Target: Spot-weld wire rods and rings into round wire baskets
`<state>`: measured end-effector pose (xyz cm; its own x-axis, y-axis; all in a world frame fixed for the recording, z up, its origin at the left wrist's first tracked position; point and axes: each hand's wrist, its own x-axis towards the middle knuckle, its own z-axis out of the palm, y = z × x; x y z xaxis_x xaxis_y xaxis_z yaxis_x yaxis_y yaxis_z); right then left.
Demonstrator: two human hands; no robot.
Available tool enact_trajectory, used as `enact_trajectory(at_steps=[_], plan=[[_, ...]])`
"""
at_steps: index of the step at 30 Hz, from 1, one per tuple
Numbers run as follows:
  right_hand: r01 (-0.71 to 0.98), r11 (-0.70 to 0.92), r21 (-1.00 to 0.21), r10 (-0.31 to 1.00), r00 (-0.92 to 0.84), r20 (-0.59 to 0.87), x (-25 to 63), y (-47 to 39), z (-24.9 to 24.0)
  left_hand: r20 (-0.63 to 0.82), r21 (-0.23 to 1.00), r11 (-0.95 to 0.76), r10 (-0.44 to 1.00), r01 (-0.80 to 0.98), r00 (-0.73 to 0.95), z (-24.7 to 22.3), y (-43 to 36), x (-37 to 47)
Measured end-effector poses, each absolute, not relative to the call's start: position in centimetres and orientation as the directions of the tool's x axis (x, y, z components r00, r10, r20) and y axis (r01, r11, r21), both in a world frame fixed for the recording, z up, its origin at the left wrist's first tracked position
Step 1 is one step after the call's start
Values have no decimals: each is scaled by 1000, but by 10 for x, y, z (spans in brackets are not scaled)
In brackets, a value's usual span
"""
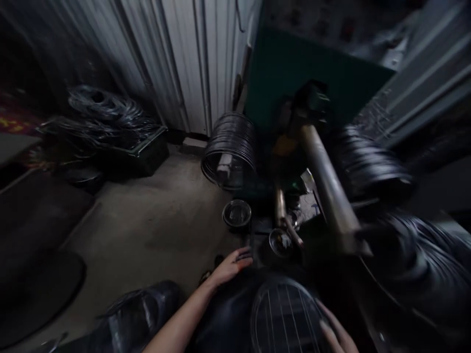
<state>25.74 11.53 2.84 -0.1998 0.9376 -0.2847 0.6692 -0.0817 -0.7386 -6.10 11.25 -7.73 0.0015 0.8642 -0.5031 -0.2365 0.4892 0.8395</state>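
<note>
A round wire rack (pixel 285 314) with parallel bars lies at the bottom, right of centre, over dark clothing. My right hand (pixel 336 333) is at its right edge, fingers wrapped along the rim. Left of the rack, my left hand (pixel 235 264) reaches forward with fingers extended and slightly curled, apart from the rack. Nothing shows in its grasp. Just ahead of that hand stands a dark round container (pixel 237 214). Another round container (pixel 280 242) with small pieces inside is to the right. The picture is dim and blurred.
A long metal cylinder (pixel 331 181) projects from a machine at the right. Wire ring stacks (pixel 230 147) stand ahead, with more coils (pixel 371 162) at the right. A crate (pixel 147 152) of wire is at the back left. Black wrapped bundles (pixel 136 314) lie at the lower left.
</note>
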Motion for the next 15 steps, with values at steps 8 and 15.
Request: enact_trajectory(at_steps=[8,15], plan=[[411,-16,-912,934,-320,-160,268,78,35,-501,852,513,857,-106,123,3,34,7],[321,222,-921,933,-343,105,279,30,40,-522,852,523,852,-30,38,56,31,26]])
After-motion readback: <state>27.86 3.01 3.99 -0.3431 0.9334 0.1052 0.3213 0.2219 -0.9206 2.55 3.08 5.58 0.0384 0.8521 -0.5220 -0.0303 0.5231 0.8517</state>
